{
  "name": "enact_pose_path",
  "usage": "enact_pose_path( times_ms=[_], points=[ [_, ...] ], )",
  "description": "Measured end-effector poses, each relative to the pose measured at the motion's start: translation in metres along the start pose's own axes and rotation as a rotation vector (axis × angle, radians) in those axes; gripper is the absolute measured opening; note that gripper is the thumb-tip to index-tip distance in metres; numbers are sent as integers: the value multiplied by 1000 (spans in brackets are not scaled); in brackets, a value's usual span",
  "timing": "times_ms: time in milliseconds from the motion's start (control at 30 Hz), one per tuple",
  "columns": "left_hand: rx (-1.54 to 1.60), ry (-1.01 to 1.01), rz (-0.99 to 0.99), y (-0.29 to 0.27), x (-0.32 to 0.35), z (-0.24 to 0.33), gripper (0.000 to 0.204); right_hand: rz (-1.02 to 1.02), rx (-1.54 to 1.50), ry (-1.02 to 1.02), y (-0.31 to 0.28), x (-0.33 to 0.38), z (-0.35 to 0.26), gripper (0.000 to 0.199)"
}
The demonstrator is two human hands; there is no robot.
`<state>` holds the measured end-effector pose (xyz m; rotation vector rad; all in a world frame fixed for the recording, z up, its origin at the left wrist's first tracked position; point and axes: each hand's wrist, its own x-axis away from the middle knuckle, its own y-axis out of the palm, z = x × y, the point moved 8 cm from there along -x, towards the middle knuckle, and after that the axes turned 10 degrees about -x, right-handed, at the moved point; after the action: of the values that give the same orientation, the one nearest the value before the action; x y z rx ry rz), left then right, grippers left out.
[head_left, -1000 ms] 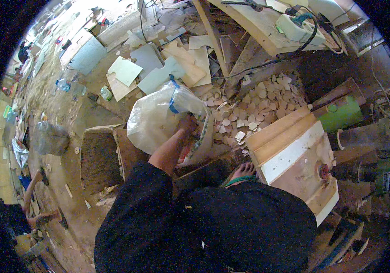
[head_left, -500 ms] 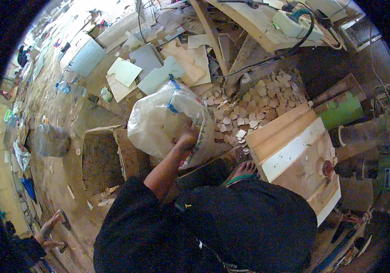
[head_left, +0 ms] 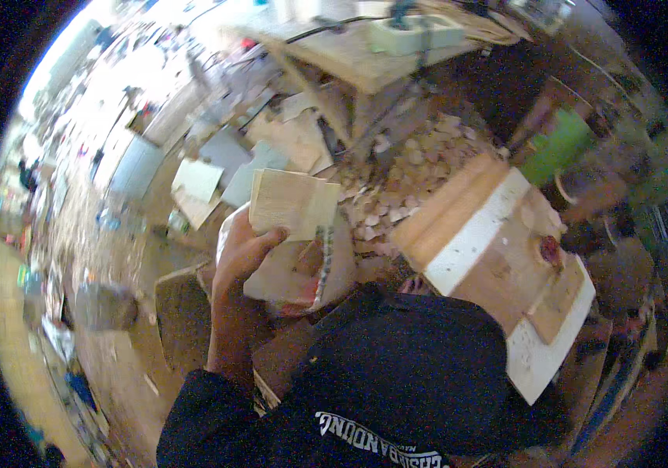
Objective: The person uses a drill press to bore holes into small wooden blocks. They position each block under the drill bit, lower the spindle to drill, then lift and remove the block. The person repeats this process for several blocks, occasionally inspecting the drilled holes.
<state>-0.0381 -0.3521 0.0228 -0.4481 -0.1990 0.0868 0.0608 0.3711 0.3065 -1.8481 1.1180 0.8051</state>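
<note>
My left hand [head_left: 242, 251] is closed on a few thin, pale wooden squares [head_left: 287, 204], with the thumb lying over their near edge. They are held above the mouth of a whitish plastic sack [head_left: 338, 261], which stands in front of me. Inside the sack more pale pieces show dimly. My right hand is not in view. To my right lies a wooden board [head_left: 497, 265] with a white strip, beside a machine with a dark reddish round part [head_left: 550, 251].
Many small wooden offcuts [head_left: 408, 175] are heaped beyond the sack. Flat pale sheets [head_left: 197, 181] lie at the far left, and a box [head_left: 182, 312] stands nearer. A wooden table [head_left: 357, 66] holds a power strip [head_left: 419, 35]. A green cylinder [head_left: 558, 147] stands at the right.
My left hand has come up out of the sack and now holds thin wooden squares above it. The view has shifted and is blurred.
</note>
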Motion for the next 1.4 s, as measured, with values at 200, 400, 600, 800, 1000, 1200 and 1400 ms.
enact_pose_path(
  times_ms=[200, 400, 600, 800, 1000, 1200, 1400],
  points=[
    [-295, 690, -500, 149, -11, 183, 49, 56, 9, -134, 11, -52, -13, 38],
    [-626, 1121, -775, 290, 17, 234, 54, 22, -69, -190, 52, -108, -22, 39],
    [-778, 1131, -905, 312, 24, 213, 79, -23, -128, -211, 70, -130, -24, 41],
    [-886, 1038, -1008, 294, 15, 201, 82, -61, -135, -325, 75, -138, -26, 43],
    [-720, 1026, -980, 300, 22, 219, 75, -94, -80, -560, 79, -140, -32, 33],
    [-483, 858, -885, 324, 15, 226, 59, -272, -584, -390, 89, -144, -29, 27],
    [-353, 859, -817, 335, 17, 217, 58, -10, 0, -203, 74, -137, -18, 28]
  ],
)
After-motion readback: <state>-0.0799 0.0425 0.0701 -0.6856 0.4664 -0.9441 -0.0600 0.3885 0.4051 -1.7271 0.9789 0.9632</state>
